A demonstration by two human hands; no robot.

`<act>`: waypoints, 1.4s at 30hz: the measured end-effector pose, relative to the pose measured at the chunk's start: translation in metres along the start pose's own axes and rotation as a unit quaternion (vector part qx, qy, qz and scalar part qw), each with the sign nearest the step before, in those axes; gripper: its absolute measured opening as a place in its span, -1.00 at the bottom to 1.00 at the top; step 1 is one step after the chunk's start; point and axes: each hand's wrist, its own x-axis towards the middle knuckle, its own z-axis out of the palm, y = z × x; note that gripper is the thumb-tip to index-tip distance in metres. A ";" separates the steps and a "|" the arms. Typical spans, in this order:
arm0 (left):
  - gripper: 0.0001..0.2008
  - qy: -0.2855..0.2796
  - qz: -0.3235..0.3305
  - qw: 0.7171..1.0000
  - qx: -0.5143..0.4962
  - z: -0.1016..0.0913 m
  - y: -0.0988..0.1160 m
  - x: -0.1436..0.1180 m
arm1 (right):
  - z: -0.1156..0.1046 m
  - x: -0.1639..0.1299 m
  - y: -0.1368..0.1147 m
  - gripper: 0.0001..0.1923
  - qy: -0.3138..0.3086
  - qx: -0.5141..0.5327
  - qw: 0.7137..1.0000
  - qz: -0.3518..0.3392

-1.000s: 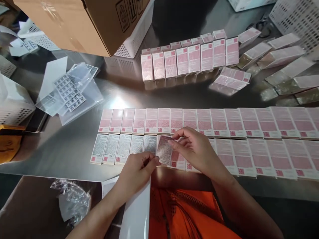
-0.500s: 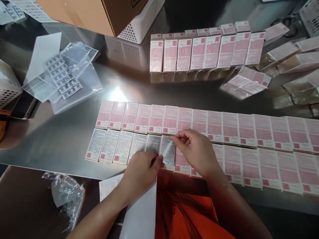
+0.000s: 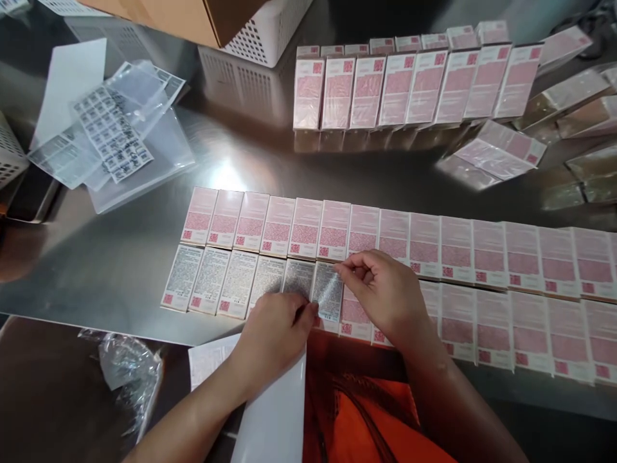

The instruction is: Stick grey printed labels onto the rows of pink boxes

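Between your left hand (image 3: pixel 277 331) and your right hand (image 3: pixel 388 296), a dark-printed label (image 3: pixel 328 292) lies over the face of the sixth carton from the left end of the near row (image 3: pixel 457 328). Your right thumb and forefinger pinch the label at its upper right corner, the remaining fingers curled inward. Your left hand is half closed at the lower left corner, thumb and forefinger drawn together; whether they grip the label or only press it cannot be told. To the left of your left hand, cartons in the same row bear similar labels (image 3: pixel 186 270), each above a small red code square. Just beyond both hands, the far row (image 3: pixel 335 222) of pink-and-white cartons adjoins the near one on the metal table (image 3: pixel 120 283). Farther beyond your right hand, wrapped cartons (image 3: pixel 369 90) stand upright side by side, a tipped pack (image 3: pixel 501 151) near their right end. Beyond and left of your left hand, a sticker sheet (image 3: pixel 113 132) lies over clear plastic sleeves (image 3: pixel 154 167).
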 end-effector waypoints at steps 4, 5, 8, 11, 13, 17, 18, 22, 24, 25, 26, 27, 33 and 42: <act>-0.62 0.001 -0.003 1.000 0.005 0.000 0.001 0.001 | 0.000 0.000 0.000 -0.79 0.002 -0.001 1.000 -0.004; -0.62 0.000 -0.005 1.000 0.003 0.000 0.002 0.001 | 0.001 0.000 0.000 -0.80 0.003 0.000 1.000 -0.006; -0.62 -0.001 -0.012 1.000 0.006 -0.001 0.004 0.000 | 0.001 0.000 -0.001 -0.81 0.003 -0.004 1.000 -0.005; -0.61 0.002 -0.017 1.000 0.018 0.000 0.004 0.000 | 0.002 -0.001 -0.001 -0.81 0.006 -0.013 1.000 -0.003; -0.62 0.007 -0.015 0.999 0.032 0.001 0.004 0.000 | 0.002 -0.001 -0.001 -0.81 0.009 -0.017 1.000 -0.004; -0.61 0.021 -0.006 0.997 0.075 0.002 0.005 0.000 | 0.002 -0.001 -0.001 -0.85 0.013 -0.017 1.000 0.003; -0.61 0.022 -0.008 0.996 0.082 0.002 0.006 -0.001 | 0.002 -0.002 -0.001 -0.79 0.017 -0.015 1.000 0.010; -0.59 0.033 -0.018 0.995 0.096 0.003 0.007 -0.008 | 0.002 -0.007 -0.001 -0.61 0.012 -0.046 0.998 -0.034; -0.58 0.053 -0.021 0.994 0.093 -0.001 0.003 -0.014 | -0.001 -0.013 0.002 -0.51 -0.023 -0.082 0.991 -0.102; -0.58 0.065 -0.026 0.994 0.084 -0.005 0.000 -0.018 | -0.004 -0.017 0.003 -0.43 -0.045 -0.092 0.986 -0.134; -0.57 0.082 -0.034 0.994 0.070 -0.011 -0.003 -0.021 | -0.007 -0.021 0.005 -0.35 -0.070 -0.093 0.980 -0.162; -0.56 0.102 -0.048 0.992 0.053 -0.018 -0.007 -0.026 | -0.011 -0.025 0.006 -0.31 -0.093 -0.081 0.976 -0.182; -0.51 0.389 -0.166 0.906 0.032 -0.053 -0.020 -0.055 | -0.014 -0.056 -0.021 -0.39 -0.181 0.173 0.949 -0.190; -0.56 0.431 -0.008 0.875 -0.220 -0.065 -0.064 -0.086 | 0.035 -0.060 -0.067 -0.66 -0.160 0.397 0.896 -0.116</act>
